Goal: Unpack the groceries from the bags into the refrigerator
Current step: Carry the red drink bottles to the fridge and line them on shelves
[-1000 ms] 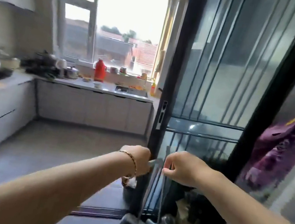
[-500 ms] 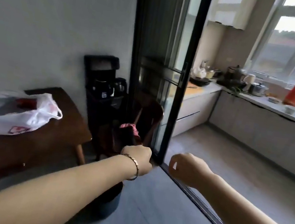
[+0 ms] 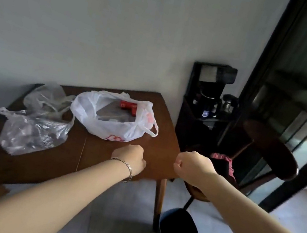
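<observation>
While both arms stretch forward at the same height, the left hand (image 3: 129,158) is curled into a loose fist with nothing in it, a thin bracelet (image 3: 127,168) on its wrist, and it hovers over the near edge of the brown wooden desk (image 3: 98,154). Just off the desk's corner, the right hand (image 3: 191,167) is also balled up and holds nothing. Beyond the left hand, a white plastic bag (image 3: 110,121) sits on the desk with its mouth open, and a red packet (image 3: 128,106) shows inside. To its left lies a crumpled clear plastic bag (image 3: 33,128), touching the white one. A dark waste bin (image 3: 179,232) stands on the floor beside the desk leg, a dark wooden chair (image 3: 270,149) is at the right, and a black stand with kettles (image 3: 209,97) is against the wall.
</observation>
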A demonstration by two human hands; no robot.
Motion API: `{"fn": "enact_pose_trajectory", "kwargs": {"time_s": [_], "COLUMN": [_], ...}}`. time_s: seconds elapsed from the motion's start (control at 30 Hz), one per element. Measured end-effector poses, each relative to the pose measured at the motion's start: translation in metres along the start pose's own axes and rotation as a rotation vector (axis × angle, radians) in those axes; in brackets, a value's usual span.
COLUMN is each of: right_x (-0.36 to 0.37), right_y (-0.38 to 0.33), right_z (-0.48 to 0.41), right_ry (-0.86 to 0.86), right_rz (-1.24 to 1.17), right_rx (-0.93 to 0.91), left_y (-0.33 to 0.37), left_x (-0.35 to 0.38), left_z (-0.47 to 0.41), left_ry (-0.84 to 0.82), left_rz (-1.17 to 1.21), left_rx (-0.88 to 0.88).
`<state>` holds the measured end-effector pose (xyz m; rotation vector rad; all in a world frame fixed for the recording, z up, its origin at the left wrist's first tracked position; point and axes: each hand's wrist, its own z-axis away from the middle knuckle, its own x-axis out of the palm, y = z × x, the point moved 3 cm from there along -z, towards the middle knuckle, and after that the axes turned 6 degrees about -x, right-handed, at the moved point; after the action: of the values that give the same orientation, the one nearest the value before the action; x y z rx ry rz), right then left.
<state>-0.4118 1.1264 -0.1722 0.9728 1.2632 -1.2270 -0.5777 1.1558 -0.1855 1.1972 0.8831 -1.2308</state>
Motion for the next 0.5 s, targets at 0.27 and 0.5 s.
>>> {"fn": "enact_pose_trajectory", "kwargs": {"time_s": [0.27, 0.5], "right_x": [0.017, 0.055], "right_y": [-0.014, -0.038], "right_z": [-0.186, -0.321], "right_ry": [-0.009, 0.007], "right_rz": [0.005, -0.068], "right_rx": [-0.137, -0.06], "left_y": [-0.049, -0.122], "left_x": [-0.027, -0.022], "left_z": [-0.129, -0.251], "left_ry": [0.103, 0.161], "left_rz": [0.117, 0.025], "left_rx": [-0.124, -0.114]}}
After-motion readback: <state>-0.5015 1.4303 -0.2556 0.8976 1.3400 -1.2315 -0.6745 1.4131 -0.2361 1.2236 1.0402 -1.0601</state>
